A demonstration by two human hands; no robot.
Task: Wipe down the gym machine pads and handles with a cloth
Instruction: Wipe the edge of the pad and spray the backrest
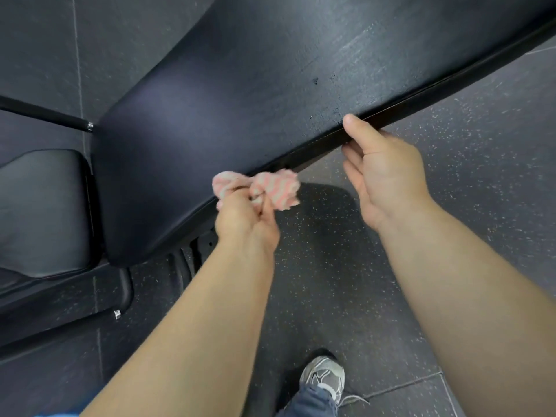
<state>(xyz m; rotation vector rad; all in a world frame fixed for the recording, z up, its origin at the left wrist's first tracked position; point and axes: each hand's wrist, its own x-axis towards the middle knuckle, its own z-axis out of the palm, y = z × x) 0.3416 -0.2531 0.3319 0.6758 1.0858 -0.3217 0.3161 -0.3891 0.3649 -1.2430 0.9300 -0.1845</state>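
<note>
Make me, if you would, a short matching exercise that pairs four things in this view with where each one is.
Things:
1. cloth
2. right hand
3. shoe
4. smaller pad

Places:
A. on the speckled floor, at the bottom of the view
B. bunched in the left hand
C. gripping the near edge of the long pad, thumb on top
D. to the left of the long pad's end

Pairs: 1-B, 2-C, 3-A, 4-D
</note>
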